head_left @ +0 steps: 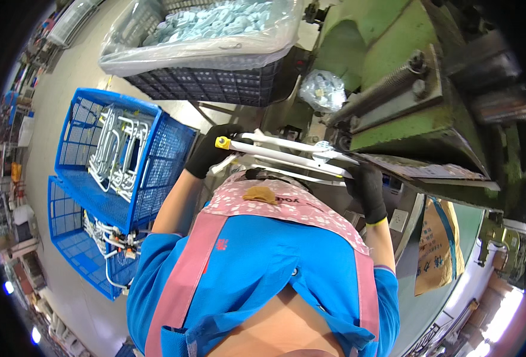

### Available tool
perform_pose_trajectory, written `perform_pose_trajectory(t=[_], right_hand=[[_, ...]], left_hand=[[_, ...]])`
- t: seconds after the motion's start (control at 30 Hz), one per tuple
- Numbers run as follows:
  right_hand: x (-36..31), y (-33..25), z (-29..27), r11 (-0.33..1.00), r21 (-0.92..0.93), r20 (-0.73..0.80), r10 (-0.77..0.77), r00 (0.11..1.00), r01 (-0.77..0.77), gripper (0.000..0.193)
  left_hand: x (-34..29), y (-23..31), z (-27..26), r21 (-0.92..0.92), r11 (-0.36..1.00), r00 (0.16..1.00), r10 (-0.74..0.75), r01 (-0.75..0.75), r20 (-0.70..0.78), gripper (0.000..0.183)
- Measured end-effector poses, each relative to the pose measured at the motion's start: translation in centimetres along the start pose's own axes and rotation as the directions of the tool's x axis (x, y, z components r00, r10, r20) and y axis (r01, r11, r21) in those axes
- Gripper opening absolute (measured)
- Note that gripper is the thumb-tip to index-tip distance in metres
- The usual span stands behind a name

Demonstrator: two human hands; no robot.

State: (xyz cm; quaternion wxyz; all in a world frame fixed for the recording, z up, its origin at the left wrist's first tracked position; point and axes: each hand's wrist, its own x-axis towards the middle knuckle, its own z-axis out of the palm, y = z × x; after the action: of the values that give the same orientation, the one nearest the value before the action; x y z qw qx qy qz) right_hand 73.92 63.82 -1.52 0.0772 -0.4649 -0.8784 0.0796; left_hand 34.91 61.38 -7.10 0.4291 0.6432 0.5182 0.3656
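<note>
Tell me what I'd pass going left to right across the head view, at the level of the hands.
Blue wire crates holding white tube frames → left hand in a black glove → white tube frame with a yellow end cap held across both hands → right hand in a black glove → green machine.

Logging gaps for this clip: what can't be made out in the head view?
- Left hand: glove hides the fingers' grip on the white tube frame.
- Right hand: the frame end it holds is tucked under the green machine.
- Blue crates: white parts too small to identify.
- Right rim: machine cut off.
</note>
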Motion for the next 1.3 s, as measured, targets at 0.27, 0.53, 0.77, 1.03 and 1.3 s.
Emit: perform_pose_trajectory(t=[0.27,0.53,0.77,1.03,1.3], right_hand=[[-1.6,-1.8,-2.3,0.988,0.151,-0.115,0.039,0.993,-0.022,0.029],[-0.9,-1.3,-2.7,0.962,0.117,-0.289,-0.204,0.935,0.246,0.034],[-1.1,-1.9,-3.4,0.991,0.136,-0.1,0.015,0.995,-0.001,0.026],[-1.4,-1.1,-1.6,0.962,0.269,-0.253,0.027,0.967,0.044,0.028],[-1.8,-3.9,-3.7,0.962,0.253,-0.07,0.123,0.99,-0.101,0.039]], left_hand=[[1.1,-0.8,0.3,0.001,0.986,0.983,-0.164,0.165,-0.076,0.017],[1.8,1.2,0.6,-0.213,0.954,0.973,-0.225,0.21,-0.05,0.023],[1.6,0.8,0.6,-0.22,0.943,0.965,-0.262,0.249,-0.031,0.024],[1.5,0.6,0.8,-0.27,0.939,0.968,-0.241,0.214,-0.069,0.028],[1.4,0.2,0.8,-0.308,0.924,0.964,-0.257,0.224,-0.067,0.025]])
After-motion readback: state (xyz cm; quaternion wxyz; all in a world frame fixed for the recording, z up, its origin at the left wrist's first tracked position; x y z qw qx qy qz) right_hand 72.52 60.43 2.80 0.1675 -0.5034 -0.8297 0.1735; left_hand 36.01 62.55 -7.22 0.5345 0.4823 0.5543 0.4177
